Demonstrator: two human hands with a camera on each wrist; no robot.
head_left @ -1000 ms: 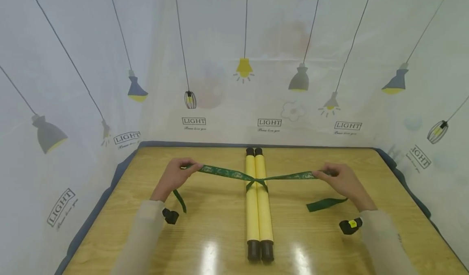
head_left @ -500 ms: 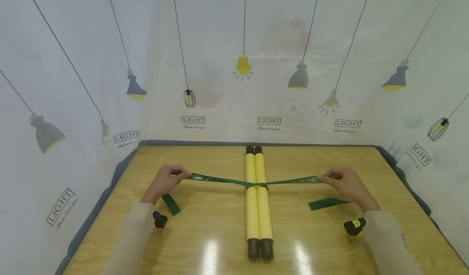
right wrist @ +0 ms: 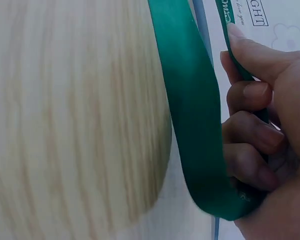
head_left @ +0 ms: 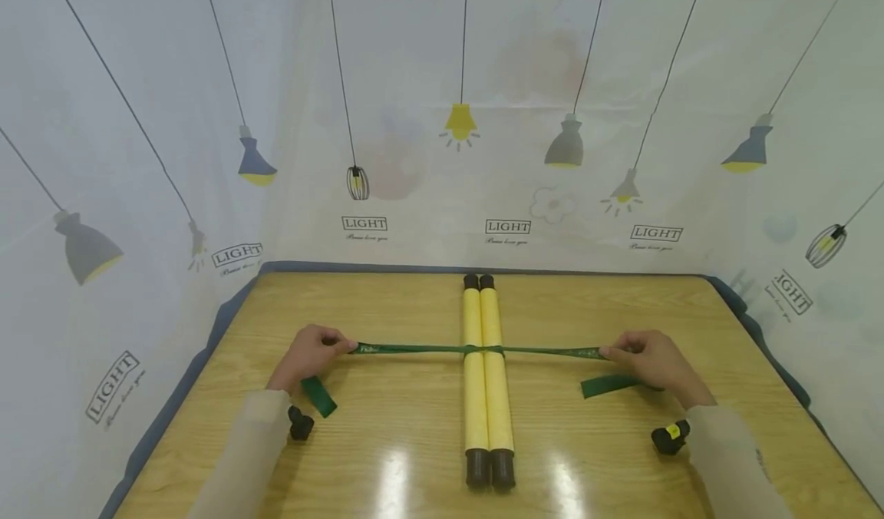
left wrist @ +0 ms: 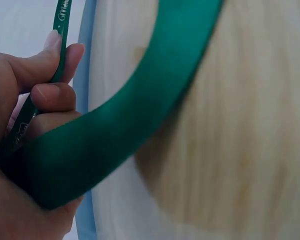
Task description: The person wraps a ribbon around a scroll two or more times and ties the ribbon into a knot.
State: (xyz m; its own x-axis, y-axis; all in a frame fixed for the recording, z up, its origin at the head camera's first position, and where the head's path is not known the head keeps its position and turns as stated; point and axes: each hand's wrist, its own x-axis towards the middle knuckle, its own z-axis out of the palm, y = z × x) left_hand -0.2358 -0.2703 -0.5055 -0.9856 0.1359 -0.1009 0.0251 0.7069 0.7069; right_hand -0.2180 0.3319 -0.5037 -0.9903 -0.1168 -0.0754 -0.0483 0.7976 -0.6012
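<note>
Two yellow rolls with dark brown end caps, the left roll (head_left: 474,404) and the right roll (head_left: 498,404), lie side by side on the table, pointing away from me. A green ribbon (head_left: 414,348) with pale lettering goes round both, crossing on top near their middle. My left hand (head_left: 309,356) pinches one side of it between thumb and fingers; my right hand (head_left: 649,359) pinches the other. Between the hands the ribbon runs taut and nearly level. Its loose tails (left wrist: 115,135) hang from below each palm, and in the right wrist view the tail (right wrist: 195,125) curves down and round.
The wooden table (head_left: 387,304) has a blue-grey edging (head_left: 587,273). Behind and beside it hangs a pale curtain (head_left: 414,66) printed with lamps. Black wrist cameras sit by both cuffs, the left camera (head_left: 300,423) and the right camera (head_left: 670,438).
The hands have drawn apart and come lower, the left moving outward more. The ribbon's crossing has tightened down onto the rolls, and its two sides have straightened.
</note>
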